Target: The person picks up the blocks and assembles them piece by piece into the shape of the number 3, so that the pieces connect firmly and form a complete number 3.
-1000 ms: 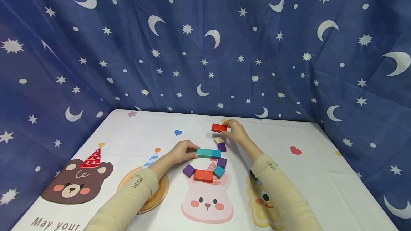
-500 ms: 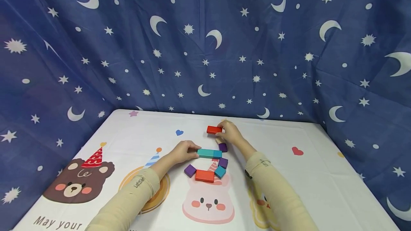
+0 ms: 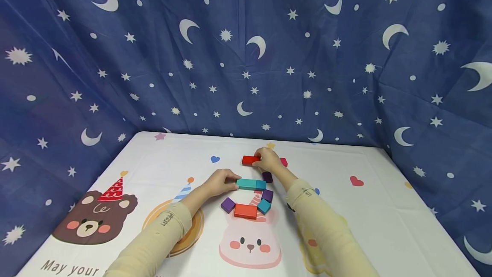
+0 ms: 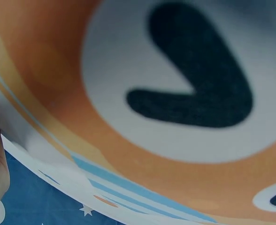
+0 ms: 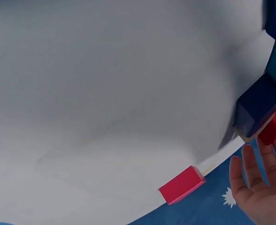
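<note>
My right hand (image 3: 269, 160) pinches one end of a red block (image 3: 251, 160) close over the tablecloth, at the far end of a curved row of blocks. The hand hides most of a cream block beside a dark purple block (image 3: 267, 177). In the right wrist view, the red block (image 5: 272, 127) lies between thumb and fingers, right by the purple block (image 5: 259, 107). My left hand (image 3: 218, 183) holds the left end of a long teal block (image 3: 246, 184), whose other end meets a smaller blue block (image 3: 261, 185). The left wrist view shows mostly tablecloth.
Nearer me, the row curves through a purple block (image 3: 267, 195), a teal block (image 3: 264, 206), a red block (image 3: 245, 211) and another purple block (image 3: 228, 205). A pink-red block (image 3: 284, 162) lies apart beyond my right wrist. A blue curtain (image 3: 246, 54) hangs behind the table.
My right hand has carried the red block left and slightly toward me, over the cream block. The pink-red block has come into sight behind it. The left hand stays at the teal block.
</note>
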Demonstrator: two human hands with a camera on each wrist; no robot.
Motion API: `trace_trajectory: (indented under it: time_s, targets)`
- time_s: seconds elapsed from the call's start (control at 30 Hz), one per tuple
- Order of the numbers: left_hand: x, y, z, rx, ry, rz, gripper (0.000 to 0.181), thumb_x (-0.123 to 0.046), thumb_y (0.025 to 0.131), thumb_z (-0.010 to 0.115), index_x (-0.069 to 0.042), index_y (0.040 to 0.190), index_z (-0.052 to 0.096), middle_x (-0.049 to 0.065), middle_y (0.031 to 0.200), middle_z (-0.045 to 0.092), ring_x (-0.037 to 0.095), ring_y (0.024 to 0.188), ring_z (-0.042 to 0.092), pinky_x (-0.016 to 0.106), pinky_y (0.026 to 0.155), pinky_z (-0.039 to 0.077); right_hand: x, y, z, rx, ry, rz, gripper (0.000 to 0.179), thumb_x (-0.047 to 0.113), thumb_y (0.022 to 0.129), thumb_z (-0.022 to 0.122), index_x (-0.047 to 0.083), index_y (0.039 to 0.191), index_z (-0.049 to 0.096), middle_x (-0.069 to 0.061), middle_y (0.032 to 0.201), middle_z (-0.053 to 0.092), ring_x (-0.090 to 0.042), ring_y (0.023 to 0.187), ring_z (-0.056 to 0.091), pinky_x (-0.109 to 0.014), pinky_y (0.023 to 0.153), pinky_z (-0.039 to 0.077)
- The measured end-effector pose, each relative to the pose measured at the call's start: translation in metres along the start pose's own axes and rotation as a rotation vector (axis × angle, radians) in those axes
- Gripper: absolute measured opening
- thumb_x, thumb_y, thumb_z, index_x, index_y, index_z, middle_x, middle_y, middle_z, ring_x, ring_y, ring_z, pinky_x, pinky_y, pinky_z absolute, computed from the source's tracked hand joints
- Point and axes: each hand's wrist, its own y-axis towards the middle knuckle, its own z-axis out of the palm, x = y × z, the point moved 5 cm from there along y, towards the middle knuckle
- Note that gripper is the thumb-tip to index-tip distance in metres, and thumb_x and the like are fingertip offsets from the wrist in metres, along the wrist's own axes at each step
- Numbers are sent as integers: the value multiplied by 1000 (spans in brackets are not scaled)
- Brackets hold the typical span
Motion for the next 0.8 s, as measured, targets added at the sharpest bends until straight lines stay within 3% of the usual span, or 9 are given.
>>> trace_trajectory:
  time_s: [0.27, 0.8]
  targets:
    - [-2, -1, 2, 3, -2, 10, 29, -10, 83, 70, 0, 110, 69, 12, 103, 69, 23, 97, 62, 38, 90, 50, -2, 3, 8, 68, 12, 65, 31, 19, 79, 76, 2, 104, 70, -11, 102, 70, -22, 89, 60, -37, 92, 49]
    - [-1, 0, 0, -6, -18, -18, 28, -10, 83, 70, -1, 110, 69, 11, 103, 69, 20, 95, 62, 37, 89, 51, 1, 7, 4, 128, 29, 75, 28, 16, 81, 73, 2, 105, 70, -12, 105, 69, -24, 94, 59, -39, 96, 47]
